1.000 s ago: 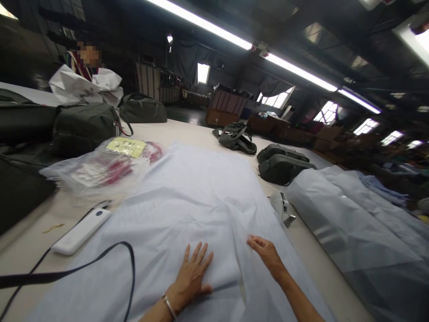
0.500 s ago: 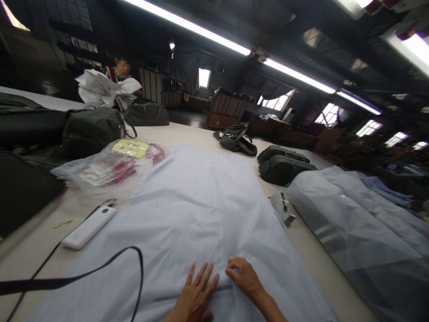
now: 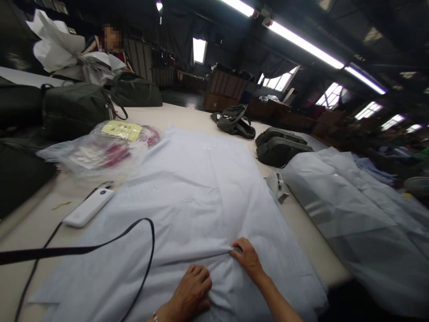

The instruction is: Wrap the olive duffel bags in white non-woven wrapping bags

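A large, thin white sheet (image 3: 201,188), creased and a little see-through, lies spread over the table in front of me. Its near part bunches into folds around my hands. My left hand (image 3: 191,288) presses down on the near part of the sheet with its fingers curled into the cloth; the fingertips are hidden. To its right and slightly farther off, my right hand (image 3: 248,260) pinches a raised fold of the sheet between thumb and fingers. Something dark shows in the gap of that pinch, too small to make out. A taut crease runs leftward from the pinch.
A black strap (image 3: 83,249) loops over the sheet's left side. A white power bank (image 3: 89,208) with a cable and a clear bag (image 3: 100,152) lie left. Dark bags (image 3: 75,109) stand beyond. At right are a small white fan (image 3: 277,187) and plastic-covered stacks (image 3: 348,214). A person is behind.
My left hand has gone from spread fingers to curled ones on the sheet. The right hand now pulls up a fold, with a long crease beside it. My view has tilted downward.
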A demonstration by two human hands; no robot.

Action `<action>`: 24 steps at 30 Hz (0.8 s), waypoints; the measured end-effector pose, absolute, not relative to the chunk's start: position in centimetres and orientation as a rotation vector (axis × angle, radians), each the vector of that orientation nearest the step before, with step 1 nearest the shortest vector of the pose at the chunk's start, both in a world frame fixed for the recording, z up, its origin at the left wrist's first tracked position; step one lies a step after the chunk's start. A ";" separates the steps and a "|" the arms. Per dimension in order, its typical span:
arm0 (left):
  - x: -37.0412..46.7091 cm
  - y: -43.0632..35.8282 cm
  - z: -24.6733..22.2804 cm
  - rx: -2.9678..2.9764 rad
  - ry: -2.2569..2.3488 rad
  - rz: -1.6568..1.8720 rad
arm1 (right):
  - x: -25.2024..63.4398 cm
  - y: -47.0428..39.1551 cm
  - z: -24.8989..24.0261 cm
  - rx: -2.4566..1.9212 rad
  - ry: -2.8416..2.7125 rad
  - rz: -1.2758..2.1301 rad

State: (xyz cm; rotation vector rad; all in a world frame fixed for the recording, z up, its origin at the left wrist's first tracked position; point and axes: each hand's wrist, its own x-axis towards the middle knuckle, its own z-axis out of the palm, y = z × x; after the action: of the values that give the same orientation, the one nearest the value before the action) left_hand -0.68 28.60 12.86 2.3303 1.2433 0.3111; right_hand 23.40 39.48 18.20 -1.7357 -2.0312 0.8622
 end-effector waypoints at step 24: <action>1.5 30.3 12.5 2.809 1.349 0.765 | 22.5 39.3 24.3 -1.588 -2.229 1.012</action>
State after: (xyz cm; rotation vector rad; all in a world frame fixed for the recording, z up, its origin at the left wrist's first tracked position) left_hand 1.47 30.27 12.54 2.8088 1.3493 0.7649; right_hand 22.49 39.30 24.25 -1.5885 -2.2294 1.0122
